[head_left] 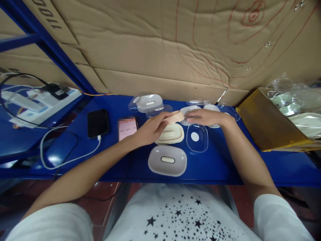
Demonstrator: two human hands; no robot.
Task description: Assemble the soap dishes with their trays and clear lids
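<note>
Blue all over the table (222, 164) and the slanted post (53, 50). Light brown on the cardboard (140, 67), with wiggly red lines (253, 15). Peach on the small held piece (178, 117), creamy white on the dish (170, 134) beside it, soft grey-purple on the tray (156, 160) with its cream bar (168, 160). See-through for the lid (197, 146), with a round white spot (195, 136). Pink on the phone screen (126, 130). White on the shirt (132, 214), plus little black stars (178, 213).

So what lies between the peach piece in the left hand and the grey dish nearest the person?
In the head view, a cream oval piece lies between the peach piece and the grey dish.
</note>
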